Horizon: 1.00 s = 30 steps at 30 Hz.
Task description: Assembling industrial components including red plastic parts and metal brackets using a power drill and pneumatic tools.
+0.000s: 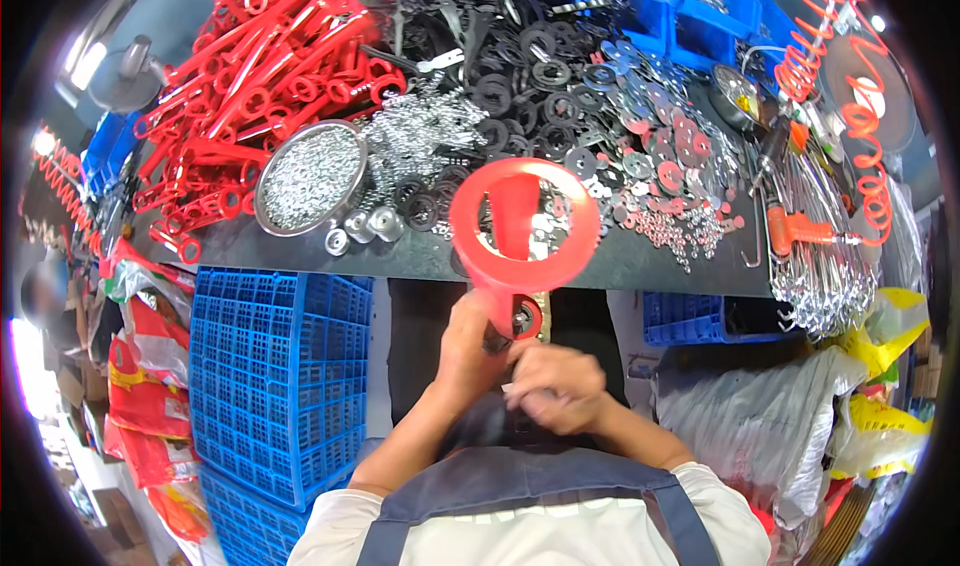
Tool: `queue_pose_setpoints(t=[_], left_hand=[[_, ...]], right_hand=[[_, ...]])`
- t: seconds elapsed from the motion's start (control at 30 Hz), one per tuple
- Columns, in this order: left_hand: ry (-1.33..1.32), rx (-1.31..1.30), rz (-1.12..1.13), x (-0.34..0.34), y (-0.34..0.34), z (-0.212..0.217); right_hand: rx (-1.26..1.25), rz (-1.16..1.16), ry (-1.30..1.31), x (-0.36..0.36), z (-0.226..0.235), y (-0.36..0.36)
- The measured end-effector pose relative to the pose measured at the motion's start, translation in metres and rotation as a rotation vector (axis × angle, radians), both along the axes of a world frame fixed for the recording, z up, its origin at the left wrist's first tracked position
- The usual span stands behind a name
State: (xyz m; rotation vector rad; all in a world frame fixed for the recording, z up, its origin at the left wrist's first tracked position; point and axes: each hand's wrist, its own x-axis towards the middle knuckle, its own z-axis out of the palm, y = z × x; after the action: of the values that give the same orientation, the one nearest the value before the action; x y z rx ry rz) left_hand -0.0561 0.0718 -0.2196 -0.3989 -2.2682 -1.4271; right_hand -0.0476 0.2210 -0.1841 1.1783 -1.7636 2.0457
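Note:
A red plastic part with a large round ring (578, 244) rises in front of me, above the near edge of the workbench. My left hand (468, 351) is wrapped round its lower end, below the ring. At that end a smaller red collar (535, 316) shows, with dark and metal pieces inside it. Close to the collar, on the right, is my right hand (558, 386); its fingers are curled together and slightly blurred. What they pinch, if anything, is hidden. Behind the ring lie black round washers (490, 96) and a bowl of small silver parts (310, 181).
Many red parts (260, 76) are heaped at the far left of the bench (420, 251). Hooked metal rods (825, 256) and an orange-handled air tool (800, 229) lie on the right, under a coiled red hose (865, 136). Blue crates (275, 366) stand at the left below the bench.

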Motion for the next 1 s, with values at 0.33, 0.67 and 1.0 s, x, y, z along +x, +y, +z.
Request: queue_pose_setpoints(t=[0.33,0.67,1.0], left_hand=[[0.064,-0.039,-0.042,0.003,0.005,0.008],[0.036,-0.052,-0.003,0.010,0.008,0.001],[0.122,-0.043,0.070,-0.002,0.008,-0.009]], right_hand=[[0.429,-0.538,-0.261,-0.107,0.031,0.048],[0.898,-1.053,0.062,-0.178,-0.012,0.047],[0.599,-0.739,-0.022,-0.095,0.033,0.061]])
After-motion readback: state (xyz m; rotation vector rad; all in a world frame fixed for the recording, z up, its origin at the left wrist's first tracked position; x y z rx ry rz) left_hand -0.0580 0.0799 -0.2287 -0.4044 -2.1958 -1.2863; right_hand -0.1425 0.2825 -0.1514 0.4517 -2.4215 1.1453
